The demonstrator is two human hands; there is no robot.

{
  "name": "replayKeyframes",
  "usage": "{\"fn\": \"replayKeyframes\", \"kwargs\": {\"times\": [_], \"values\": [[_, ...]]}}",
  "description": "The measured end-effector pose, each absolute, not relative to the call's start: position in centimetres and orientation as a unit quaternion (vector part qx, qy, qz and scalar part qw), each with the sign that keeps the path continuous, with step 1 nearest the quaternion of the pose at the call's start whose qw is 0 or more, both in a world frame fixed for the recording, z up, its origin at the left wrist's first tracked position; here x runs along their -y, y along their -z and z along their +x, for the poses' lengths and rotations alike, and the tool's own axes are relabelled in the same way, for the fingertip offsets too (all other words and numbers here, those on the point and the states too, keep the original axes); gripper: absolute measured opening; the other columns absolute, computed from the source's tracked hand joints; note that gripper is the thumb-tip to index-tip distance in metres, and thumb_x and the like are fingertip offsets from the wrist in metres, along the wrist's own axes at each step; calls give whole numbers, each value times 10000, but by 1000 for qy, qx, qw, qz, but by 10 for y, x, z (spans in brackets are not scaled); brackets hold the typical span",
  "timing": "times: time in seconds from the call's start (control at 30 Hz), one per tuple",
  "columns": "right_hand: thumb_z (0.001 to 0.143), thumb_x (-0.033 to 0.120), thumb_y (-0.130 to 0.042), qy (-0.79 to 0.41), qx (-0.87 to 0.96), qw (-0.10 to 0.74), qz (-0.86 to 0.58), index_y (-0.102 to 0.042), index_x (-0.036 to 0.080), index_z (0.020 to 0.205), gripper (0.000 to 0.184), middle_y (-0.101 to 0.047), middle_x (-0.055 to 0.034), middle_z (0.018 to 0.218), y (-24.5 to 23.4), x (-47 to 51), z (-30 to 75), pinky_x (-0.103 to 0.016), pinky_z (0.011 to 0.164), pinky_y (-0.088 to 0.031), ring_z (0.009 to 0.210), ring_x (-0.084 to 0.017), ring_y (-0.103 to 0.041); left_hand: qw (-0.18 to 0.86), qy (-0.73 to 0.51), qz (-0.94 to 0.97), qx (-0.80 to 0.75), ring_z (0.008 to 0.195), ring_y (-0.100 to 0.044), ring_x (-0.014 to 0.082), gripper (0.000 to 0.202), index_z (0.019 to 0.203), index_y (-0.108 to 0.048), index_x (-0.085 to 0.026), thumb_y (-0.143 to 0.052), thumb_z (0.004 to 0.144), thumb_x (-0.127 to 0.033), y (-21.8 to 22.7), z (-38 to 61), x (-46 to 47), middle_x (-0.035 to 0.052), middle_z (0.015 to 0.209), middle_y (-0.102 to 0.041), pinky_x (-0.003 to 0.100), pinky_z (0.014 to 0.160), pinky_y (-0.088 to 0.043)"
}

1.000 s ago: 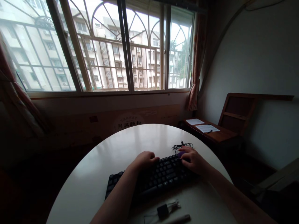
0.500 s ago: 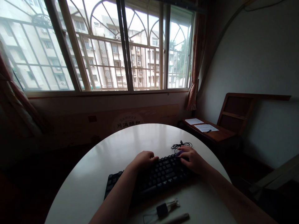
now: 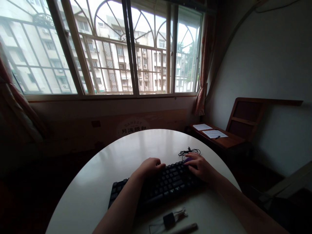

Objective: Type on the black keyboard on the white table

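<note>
A black keyboard (image 3: 172,178) lies at a slant on the white round table (image 3: 102,162). My left hand (image 3: 151,166) is closed at its far edge, thumb lying near the top row of keys and the other fingers curled out of sight. On the keyboard's far right corner rests my right hand (image 3: 200,166), its fingers bent over a small purple thing (image 3: 188,159). Most of that purple thing is covered, so its kind does not show. Just beyond the right hand lies a coiled black cable (image 3: 188,151).
Near the table's front are a small black piece with wire loops (image 3: 169,220) and a grey stick-like tool (image 3: 186,228). Paper sheets (image 3: 214,133) and a pen (image 3: 217,137) lie on a wooden seat to the right. A barred window (image 3: 114,58) spans the wall ahead.
The right hand's fingers and the purple thing have shifted very slightly. My left hand and the keyboard stay where they were.
</note>
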State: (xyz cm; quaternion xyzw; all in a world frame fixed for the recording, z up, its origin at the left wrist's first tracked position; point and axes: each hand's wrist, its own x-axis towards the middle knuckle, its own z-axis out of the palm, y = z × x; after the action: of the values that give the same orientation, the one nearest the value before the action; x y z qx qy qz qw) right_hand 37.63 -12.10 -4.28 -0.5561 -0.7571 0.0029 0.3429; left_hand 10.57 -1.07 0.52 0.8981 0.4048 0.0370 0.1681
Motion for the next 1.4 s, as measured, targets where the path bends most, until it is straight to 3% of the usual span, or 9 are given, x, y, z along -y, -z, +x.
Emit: {"fn": "replayKeyframes", "kwargs": {"times": [0.33, 1.4], "values": [[768, 203, -595, -1, 753, 350, -557, -748, 239, 888, 198, -629, -64, 1211, 41, 120, 377, -500, 1049, -341, 1212, -291, -482, 182, -34, 896, -404, 822, -610, 225, 483, 844, -685, -206, -433, 817, -616, -2, 105, 7, 75, 916, -695, 283, 645, -416], [783, 193, -607, -43, 761, 344, -548, -747, 257, 989, 257, -610, -68, 1235, 43, 122, 377, -519, 1063, -332, 1224, -292, -467, 181, -42, 895, -406, 808, -605, 218, 489, 860, -681, -209, -424, 819, -623, 3, 102, 7, 67, 908, -686, 279, 636, -413]]}}
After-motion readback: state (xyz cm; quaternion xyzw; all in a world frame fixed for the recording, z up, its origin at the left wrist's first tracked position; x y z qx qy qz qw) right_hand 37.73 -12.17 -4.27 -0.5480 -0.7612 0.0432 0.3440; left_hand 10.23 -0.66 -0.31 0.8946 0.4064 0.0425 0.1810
